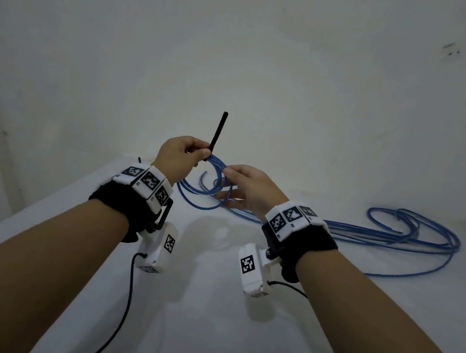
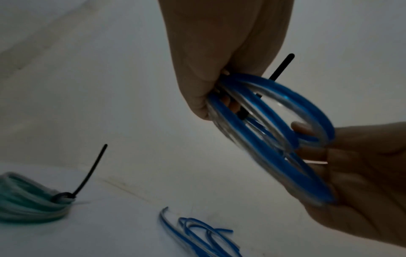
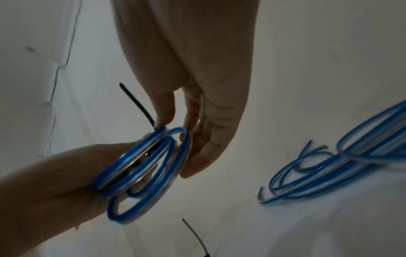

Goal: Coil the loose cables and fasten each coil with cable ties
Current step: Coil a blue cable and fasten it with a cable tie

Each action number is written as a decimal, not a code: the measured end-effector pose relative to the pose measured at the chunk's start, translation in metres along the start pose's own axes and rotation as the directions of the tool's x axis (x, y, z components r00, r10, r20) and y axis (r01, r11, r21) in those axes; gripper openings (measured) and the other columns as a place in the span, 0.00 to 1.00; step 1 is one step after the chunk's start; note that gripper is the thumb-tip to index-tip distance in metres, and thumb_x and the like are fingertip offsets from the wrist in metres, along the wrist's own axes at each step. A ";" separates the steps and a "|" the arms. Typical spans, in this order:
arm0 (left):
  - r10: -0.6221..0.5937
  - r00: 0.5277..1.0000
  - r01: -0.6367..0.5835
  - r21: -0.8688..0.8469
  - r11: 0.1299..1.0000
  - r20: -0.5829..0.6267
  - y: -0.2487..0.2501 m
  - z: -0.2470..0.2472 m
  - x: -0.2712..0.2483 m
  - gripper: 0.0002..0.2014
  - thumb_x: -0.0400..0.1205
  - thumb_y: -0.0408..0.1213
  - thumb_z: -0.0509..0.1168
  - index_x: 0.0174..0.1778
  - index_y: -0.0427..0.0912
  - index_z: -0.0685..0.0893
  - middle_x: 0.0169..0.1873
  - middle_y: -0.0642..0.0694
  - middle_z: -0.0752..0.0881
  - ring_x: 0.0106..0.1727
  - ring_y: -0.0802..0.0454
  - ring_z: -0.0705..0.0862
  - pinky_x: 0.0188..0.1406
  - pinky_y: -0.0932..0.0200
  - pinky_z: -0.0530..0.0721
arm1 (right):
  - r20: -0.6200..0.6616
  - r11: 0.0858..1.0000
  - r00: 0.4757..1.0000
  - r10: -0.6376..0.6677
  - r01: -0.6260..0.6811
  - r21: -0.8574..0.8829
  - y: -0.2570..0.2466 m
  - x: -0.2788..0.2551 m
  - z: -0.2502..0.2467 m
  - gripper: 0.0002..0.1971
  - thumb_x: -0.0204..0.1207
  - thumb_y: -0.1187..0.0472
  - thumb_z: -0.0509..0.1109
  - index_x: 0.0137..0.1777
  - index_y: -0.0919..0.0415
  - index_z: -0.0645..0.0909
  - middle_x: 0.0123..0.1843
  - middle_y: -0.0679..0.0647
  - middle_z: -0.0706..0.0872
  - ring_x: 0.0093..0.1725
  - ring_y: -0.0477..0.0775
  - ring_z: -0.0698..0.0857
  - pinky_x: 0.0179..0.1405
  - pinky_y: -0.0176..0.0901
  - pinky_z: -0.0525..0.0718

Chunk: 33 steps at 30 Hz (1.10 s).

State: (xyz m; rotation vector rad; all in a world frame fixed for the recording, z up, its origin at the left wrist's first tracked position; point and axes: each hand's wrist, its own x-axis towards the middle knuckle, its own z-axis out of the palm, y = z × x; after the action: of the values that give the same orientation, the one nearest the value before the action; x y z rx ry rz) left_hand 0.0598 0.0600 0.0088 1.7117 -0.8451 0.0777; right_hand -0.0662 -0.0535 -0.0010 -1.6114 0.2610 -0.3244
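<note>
A small coil of blue cable (image 1: 218, 168) hangs in the air between both hands, above the white table (image 1: 201, 338). My left hand (image 1: 201, 155) grips the coil's top together with a black cable tie (image 1: 218, 131), whose free end sticks straight up. In the left wrist view the tie (image 2: 282, 66) passes behind the coil (image 2: 274, 139) and under my curled fingers. My right hand (image 1: 226, 181) holds the coil's other side. The right wrist view shows its thumb on the coil (image 3: 149, 165) beside the tie (image 3: 136, 104), with the fingers behind the loops.
More loose blue cable (image 1: 397, 240) lies spread over the right side of the table, some of it trailing under the hands (image 2: 197, 234). A teal coil (image 2: 26, 203) bound with a black tie (image 2: 90, 172) rests to the left. A wall stands close behind.
</note>
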 end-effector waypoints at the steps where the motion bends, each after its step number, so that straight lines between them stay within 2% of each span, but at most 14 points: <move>1: -0.006 1.000 0.006 0.003 1.000 -0.005 -0.004 -0.004 0.001 0.10 0.80 0.32 0.66 0.55 0.35 0.85 0.32 0.52 0.83 0.22 0.70 0.77 0.35 0.70 0.75 | -0.016 1.000 1.000 -0.018 0.019 0.017 0.001 0.005 0.007 0.09 0.83 0.61 0.61 0.57 0.65 0.76 0.42 0.58 0.82 0.34 0.56 0.84 0.42 0.50 0.87; 3: -0.012 1.000 0.012 0.005 1.000 -0.022 -0.013 -0.012 0.001 0.09 0.80 0.32 0.66 0.54 0.37 0.86 0.32 0.52 0.83 0.22 0.69 0.77 0.33 0.73 0.75 | -0.036 0.999 0.999 -0.037 0.038 0.029 0.003 0.017 0.023 0.08 0.84 0.64 0.59 0.57 0.67 0.76 0.38 0.57 0.80 0.30 0.54 0.80 0.35 0.45 0.86; 6: -0.038 0.999 0.037 -0.021 0.999 -0.035 -0.024 -0.022 -0.001 0.08 0.80 0.32 0.66 0.53 0.38 0.86 0.32 0.51 0.82 0.27 0.62 0.77 0.34 0.69 0.75 | -0.057 0.997 0.998 -0.038 0.042 0.062 0.007 0.031 0.038 0.10 0.84 0.66 0.57 0.56 0.70 0.78 0.35 0.59 0.78 0.28 0.53 0.74 0.24 0.36 0.76; 9: -0.057 0.998 0.057 -0.055 0.997 -0.006 -0.030 -0.027 -0.003 0.08 0.80 0.31 0.65 0.53 0.38 0.85 0.34 0.50 0.83 0.31 0.58 0.76 0.32 0.73 0.75 | -0.110 0.997 0.992 -0.060 0.065 0.037 0.012 0.040 0.045 0.13 0.84 0.66 0.58 0.59 0.74 0.80 0.31 0.58 0.75 0.26 0.52 0.71 0.21 0.35 0.72; 12: -0.042 0.999 0.044 -0.074 0.996 0.025 -0.031 -0.024 -0.006 0.08 0.80 0.29 0.65 0.54 0.39 0.84 0.34 0.51 0.83 0.28 0.64 0.77 0.30 0.78 0.75 | -0.127 0.997 0.989 -0.075 0.075 0.001 0.017 0.046 0.046 0.14 0.83 0.66 0.59 0.58 0.74 0.81 0.33 0.58 0.76 0.28 0.53 0.70 0.25 0.37 0.71; 15: -0.026 0.999 0.030 -0.084 0.996 0.044 -0.029 -0.018 -0.010 0.09 0.79 0.30 0.66 0.54 0.39 0.84 0.35 0.50 0.84 0.29 0.65 0.78 0.31 0.79 0.76 | -0.123 0.993 0.986 -0.109 0.102 -0.061 0.016 0.044 0.044 0.11 0.81 0.67 0.60 0.51 0.68 0.85 0.41 0.63 0.79 0.37 0.57 0.72 0.34 0.41 0.71; 18: -0.020 1.000 0.020 -0.119 0.993 -0.002 -0.027 -0.012 -0.011 0.08 0.77 0.30 0.69 0.51 0.36 0.84 0.34 0.50 0.84 0.26 0.68 0.80 0.29 0.78 0.76 | -0.125 0.982 0.979 -0.162 0.147 -0.121 0.012 0.039 0.038 0.13 0.81 0.70 0.59 0.60 0.69 0.82 0.48 0.62 0.83 0.39 0.51 0.77 0.38 0.34 0.76; 21: -0.013 0.999 0.008 -0.118 0.993 -0.038 -0.024 -0.005 -0.012 0.05 0.75 0.31 0.72 0.44 0.36 0.84 0.31 0.49 0.84 0.24 0.69 0.80 0.28 0.78 0.75 | -0.134 0.954 0.958 -0.255 0.227 -0.195 0.012 0.034 0.032 0.14 0.82 0.68 0.60 0.64 0.66 0.81 0.53 0.60 0.85 0.44 0.48 0.80 0.46 0.36 0.78; 23: -0.008 0.999 0.004 -0.135 0.991 -0.033 -0.021 -0.001 -0.014 0.04 0.74 0.31 0.73 0.38 0.41 0.84 0.30 0.50 0.84 0.24 0.69 0.80 0.28 0.77 0.75 | -0.152 0.942 0.944 -0.293 0.259 -0.212 0.012 0.029 0.028 0.12 0.81 0.65 0.62 0.62 0.63 0.81 0.51 0.58 0.85 0.46 0.50 0.82 0.47 0.42 0.81; 25: 0.007 0.999 -0.012 -0.141 0.990 -0.037 -0.019 0.004 -0.016 0.08 0.73 0.31 0.74 0.34 0.45 0.82 0.29 0.50 0.84 0.25 0.69 0.81 0.29 0.76 0.76 | -0.172 0.940 0.935 -0.311 0.276 -0.201 0.011 0.026 0.025 0.10 0.80 0.62 0.65 0.58 0.63 0.83 0.50 0.57 0.86 0.50 0.53 0.84 0.54 0.50 0.84; 27: 0.030 0.998 -0.037 -0.147 0.988 -0.050 -0.017 0.008 -0.019 0.09 0.72 0.31 0.75 0.32 0.46 0.81 0.29 0.50 0.84 0.26 0.68 0.82 0.31 0.74 0.78 | -0.198 0.925 0.917 -0.347 0.299 -0.236 0.010 0.023 0.022 0.09 0.77 0.59 0.69 0.53 0.63 0.85 0.49 0.56 0.87 0.52 0.54 0.85 0.59 0.52 0.84; 29: 0.053 0.996 -0.062 -0.134 0.989 -0.071 -0.015 0.013 -0.022 0.10 0.72 0.31 0.75 0.31 0.46 0.81 0.29 0.49 0.84 0.26 0.67 0.82 0.33 0.72 0.80 | -0.226 0.886 0.882 -0.415 0.334 -0.322 0.010 0.021 0.021 0.09 0.74 0.58 0.73 0.51 0.62 0.86 0.51 0.56 0.88 0.54 0.55 0.85 0.57 0.49 0.84; 31: 0.072 0.994 -0.083 -0.127 0.988 -0.087 -0.012 0.019 -0.023 0.10 0.72 0.32 0.75 0.31 0.45 0.81 0.29 0.50 0.85 0.27 0.68 0.82 0.34 0.72 0.80 | -0.279 0.886 0.858 -0.431 0.344 -0.311 0.008 0.018 0.021 0.07 0.73 0.61 0.74 0.49 0.63 0.86 0.49 0.59 0.88 0.51 0.54 0.84 0.52 0.47 0.84; 33: 0.086 0.992 -0.097 -0.124 0.988 -0.089 -0.009 0.024 -0.025 0.07 0.72 0.32 0.75 0.33 0.43 0.83 0.31 0.50 0.85 0.28 0.68 0.83 0.34 0.74 0.81 | -0.349 0.930 0.864 -0.363 0.312 -0.194 0.004 0.014 0.020 0.03 0.74 0.66 0.72 0.44 0.65 0.85 0.40 0.60 0.87 0.41 0.55 0.85 0.48 0.49 0.86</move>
State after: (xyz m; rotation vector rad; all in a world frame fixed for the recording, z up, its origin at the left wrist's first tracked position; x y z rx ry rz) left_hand 0.0371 0.0518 -0.0182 1.5390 -0.8482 0.1529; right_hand -0.0458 -0.0402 -0.0056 -1.7155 0.2969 -0.9152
